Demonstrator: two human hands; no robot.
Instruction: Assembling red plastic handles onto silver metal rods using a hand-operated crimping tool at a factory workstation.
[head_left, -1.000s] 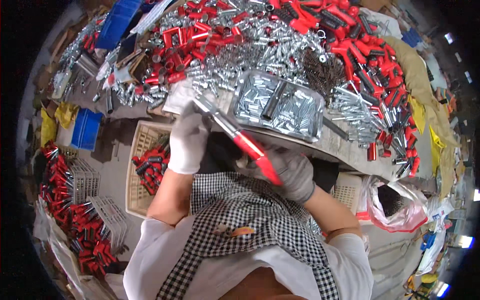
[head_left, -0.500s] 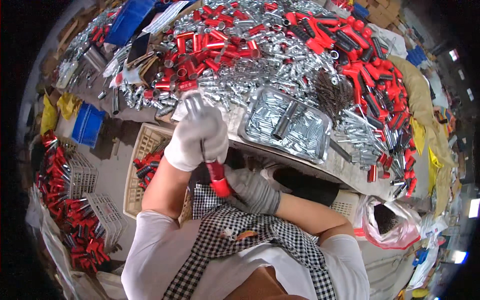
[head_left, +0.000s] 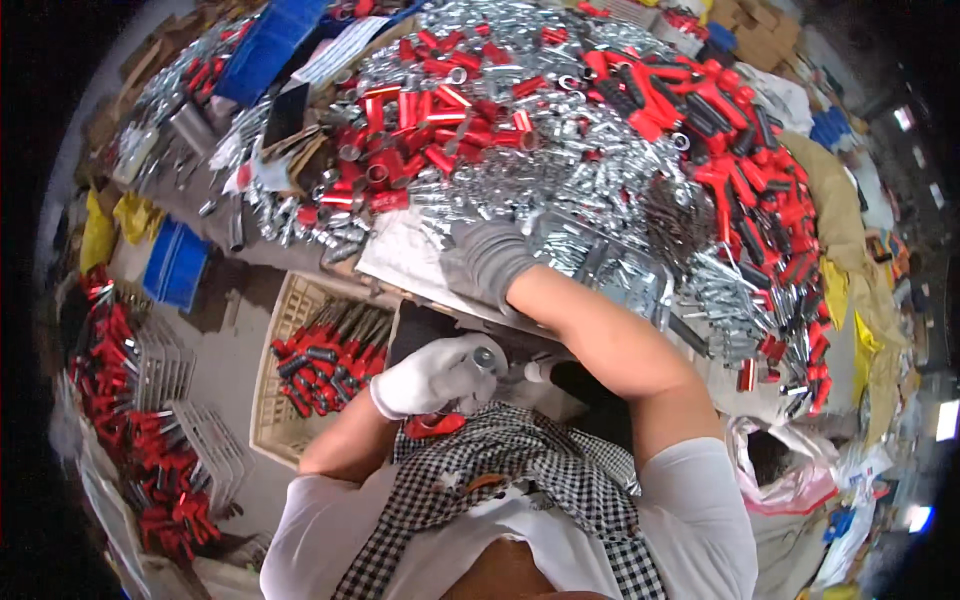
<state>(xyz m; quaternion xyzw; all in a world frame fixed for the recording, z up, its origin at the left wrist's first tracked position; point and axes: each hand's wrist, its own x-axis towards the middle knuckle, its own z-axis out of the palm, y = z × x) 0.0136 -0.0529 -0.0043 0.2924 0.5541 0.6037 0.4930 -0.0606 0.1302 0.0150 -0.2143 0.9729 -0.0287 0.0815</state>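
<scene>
My left hand [head_left: 435,378], in a white glove, is closed around a red-handled tool [head_left: 436,426] low in front of the apron. The tool's round metal end [head_left: 485,358] sticks out by the thumb, while most of its body is hidden by the glove. My right hand [head_left: 490,262], in a grey glove, reaches to the bench edge, at the near side of the heap of small metal parts [head_left: 450,205]. Its fingertips are blurred, so whether they grip anything cannot be made out. Just right of it lies a metal tray [head_left: 668,290] of small pins, partly covered by the hand.
Red sleeves [head_left: 400,150] and red-and-black handles [head_left: 740,170] are heaped on the bench. A cream basket [head_left: 268,405] holding red-handled tools stands at my left, beside grey crates [head_left: 215,445]. A white bag [head_left: 800,480] stands at the right.
My left hand has come down from the bench edge to the lap with the red-handled tool, which has turned. My right hand has left the tool's red end and stretched forward to the bench.
</scene>
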